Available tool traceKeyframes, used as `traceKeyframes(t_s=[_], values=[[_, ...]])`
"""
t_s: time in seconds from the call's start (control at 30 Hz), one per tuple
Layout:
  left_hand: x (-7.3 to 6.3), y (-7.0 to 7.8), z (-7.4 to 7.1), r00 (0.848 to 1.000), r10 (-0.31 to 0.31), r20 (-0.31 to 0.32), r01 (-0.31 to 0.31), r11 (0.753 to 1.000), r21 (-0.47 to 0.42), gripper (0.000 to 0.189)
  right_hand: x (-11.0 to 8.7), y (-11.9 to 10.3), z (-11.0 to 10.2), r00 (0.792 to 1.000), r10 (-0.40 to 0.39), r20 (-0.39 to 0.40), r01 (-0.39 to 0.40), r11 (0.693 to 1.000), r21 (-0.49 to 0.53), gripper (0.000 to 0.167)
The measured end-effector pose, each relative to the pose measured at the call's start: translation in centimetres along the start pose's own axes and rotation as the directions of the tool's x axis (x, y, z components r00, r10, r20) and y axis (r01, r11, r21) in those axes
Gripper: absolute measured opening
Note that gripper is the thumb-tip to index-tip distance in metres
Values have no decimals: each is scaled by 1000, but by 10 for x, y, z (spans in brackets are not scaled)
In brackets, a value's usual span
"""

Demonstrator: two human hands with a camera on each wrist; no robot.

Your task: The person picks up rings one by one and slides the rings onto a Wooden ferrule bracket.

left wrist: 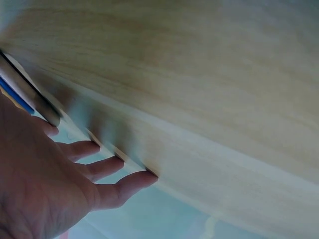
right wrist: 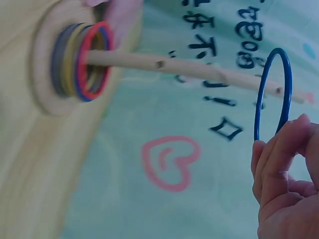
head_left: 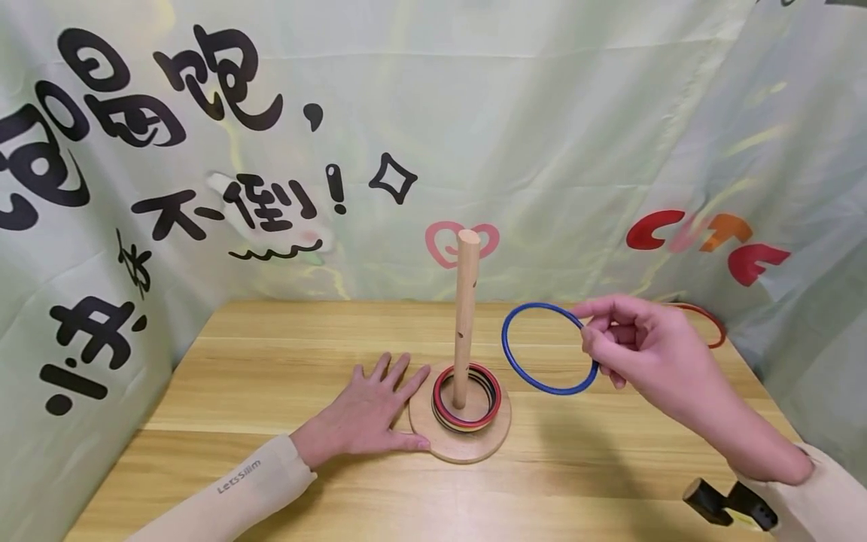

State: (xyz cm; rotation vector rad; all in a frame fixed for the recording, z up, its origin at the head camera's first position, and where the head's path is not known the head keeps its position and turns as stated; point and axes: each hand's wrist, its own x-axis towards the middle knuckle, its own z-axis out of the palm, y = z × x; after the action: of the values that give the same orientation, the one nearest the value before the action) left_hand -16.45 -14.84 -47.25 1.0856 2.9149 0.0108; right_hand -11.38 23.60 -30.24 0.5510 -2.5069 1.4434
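Observation:
A wooden post (head_left: 466,316) rises from a round wooden base (head_left: 463,453) on the table. Several coloured rings (right wrist: 65,62) are stacked around the post's foot, a red ring (head_left: 499,397) on top. Right of the post, my right hand (head_left: 643,346) pinches a blue ring (head_left: 505,345) between thumb and fingers, holding it above the table and apart from the post. My left hand (head_left: 359,414) lies with fingers spread on the table, thumb and fingertips at the base's left edge. In the left wrist view, the left hand's fingers (left wrist: 107,196) are extended.
Another red ring (head_left: 722,331) lies at the back right of the wooden table (head_left: 271,369), partly hidden behind the right hand. A printed curtain (head_left: 542,150) encloses the back and sides. A black device (head_left: 728,503) sits by the right wrist.

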Motion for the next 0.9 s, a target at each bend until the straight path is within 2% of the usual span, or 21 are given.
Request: traceKeyframes(t_s=[0.13, 0.23, 0.37, 0.47, 0.6, 0.77, 0.9], values=[[0, -1, 1, 1000, 4, -3, -4, 1000, -2, 116, 10, -28, -1, 997, -52, -51, 52, 999, -15, 22], [0, -2, 2, 1000, -1, 0, 1, 1000, -9, 116, 18, -46, 2, 991, -72, -112, 74, 997, 13, 23], [-1, -2, 2, 1000, -14, 8, 14, 1000, -11, 117, 30, -62, 10, 982, -81, -169, 97, 991, 88, 22], [-1, -2, 1, 1000, -11, 10, 12, 1000, -15, 116, 39, -70, 15, 979, -83, -187, 104, 989, 104, 20], [-1, -2, 0, 1000, -10, 13, 10, 1000, -24, 117, 51, -74, 21, 982, -71, -177, 90, 991, 102, 20], [-1, -1, -1, 1000, -12, 14, 12, 1000, -17, 117, 62, -67, 27, 993, -35, -113, 51, 988, 144, 21], [0, 0, 0, 1000, -4, 9, 4, 1000, -5, 116, 66, -55, 34, 997, -17, -70, 23, 996, 90, 21]])
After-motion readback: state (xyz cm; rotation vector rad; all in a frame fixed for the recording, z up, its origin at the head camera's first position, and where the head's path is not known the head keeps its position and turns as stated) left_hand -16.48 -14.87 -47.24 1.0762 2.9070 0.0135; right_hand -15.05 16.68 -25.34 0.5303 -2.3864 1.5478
